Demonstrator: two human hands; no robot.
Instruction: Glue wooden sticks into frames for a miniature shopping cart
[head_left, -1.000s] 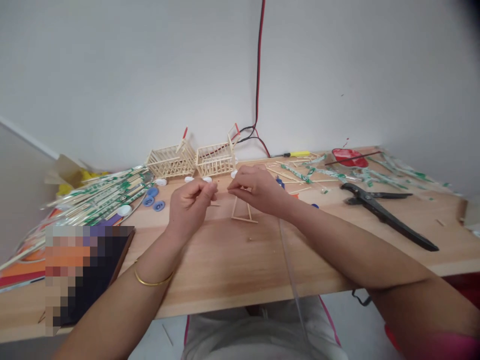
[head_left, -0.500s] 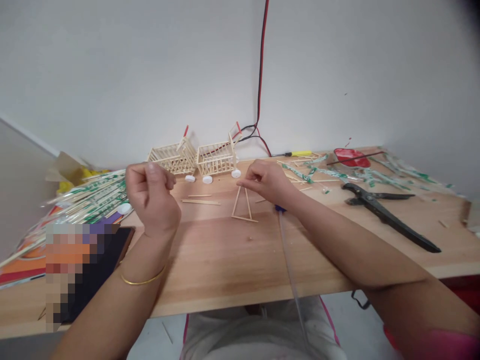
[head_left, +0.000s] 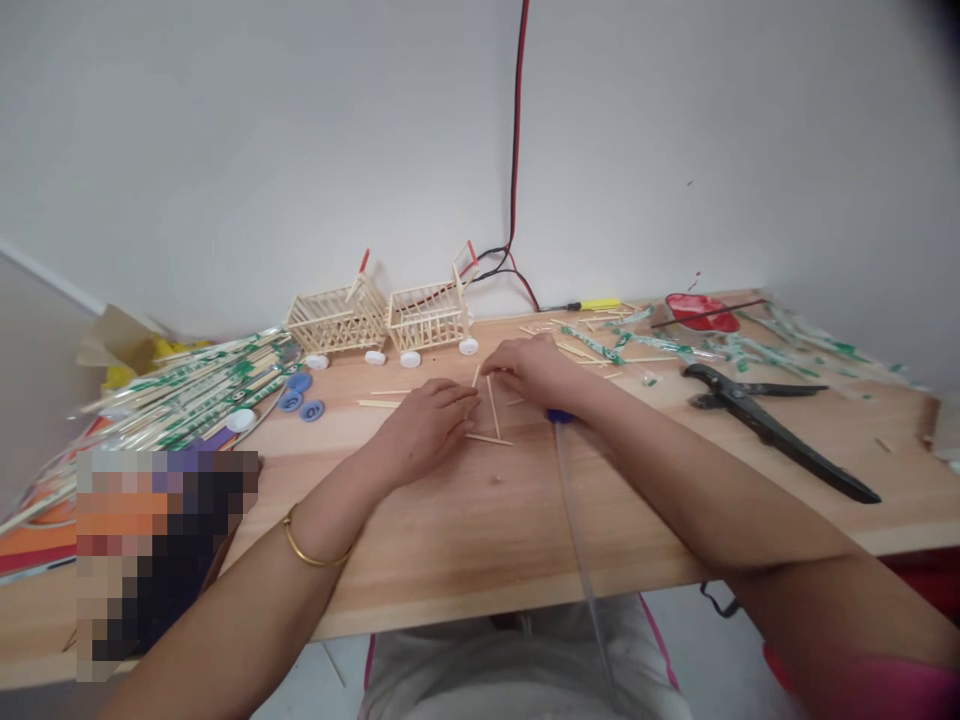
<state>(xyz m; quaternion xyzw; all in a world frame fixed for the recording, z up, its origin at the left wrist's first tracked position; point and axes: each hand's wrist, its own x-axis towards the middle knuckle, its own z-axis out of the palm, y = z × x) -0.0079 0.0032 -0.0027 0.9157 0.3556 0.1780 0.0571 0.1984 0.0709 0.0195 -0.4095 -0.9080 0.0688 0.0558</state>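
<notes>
A small triangle of thin wooden sticks [head_left: 493,408] lies on the wooden table, with its narrow end away from me. My right hand [head_left: 531,366] pinches that far end, thumb and fingers together. From the left, my left hand [head_left: 429,432] has its fingers closed together at the triangle's left side, covering most of that stick. Its fingertips partly hide the contact. Loose cut sticks [head_left: 381,404] lie just behind my left hand. Beside my right wrist is a glue gun's or tool's blue end [head_left: 559,415] with a clear thin rod running toward me.
Two stick-built carts with white wheels, a left cart [head_left: 337,320] and a right cart [head_left: 427,315], stand by the wall. Blue wheels [head_left: 311,410] and wrapped sticks [head_left: 217,390] lie left. Black cutters [head_left: 780,425], a yellow-handled tool [head_left: 600,305], a red lid-like piece [head_left: 701,313] and wrappers lie right.
My left hand has come down and rightward from above the table to the triangle's left side, uncovering the blue wheels. My right hand stays at the triangle's far end.
</notes>
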